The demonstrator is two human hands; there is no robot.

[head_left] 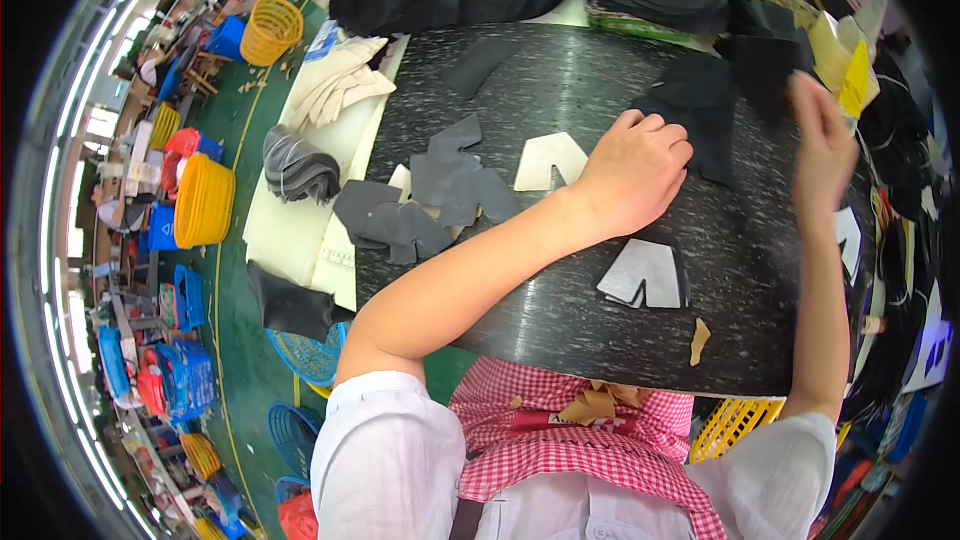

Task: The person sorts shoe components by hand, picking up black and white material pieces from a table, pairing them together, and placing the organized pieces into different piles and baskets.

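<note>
Lying leftmost, on a pale sheet: one bundle of curled grey pieces, number of layers unclear. Next, at the left part of the black table: one heap of flat grey cut pieces, overlapping, too tangled to count. Beside the heap: one white notched piece, first of three in view, near the left wrist. Left hand: one, back uppermost, over the table; fingers bent inward and close together; their undersides hidden, so any hold cannot be told. Nearer the person: second white notched piece, a dark edge showing beneath it, apart from both hands. Close by, toward the table's near edge: one tan scrap. Right of the left hand: black sheets, overlapping, number unclear. Right hand: one, blurred, at the table's right side, fingertips beside a further black sheet; whether they are apart or clamped on it cannot be told. Just right of the right forearm: third white notched piece, partly covered.
</note>
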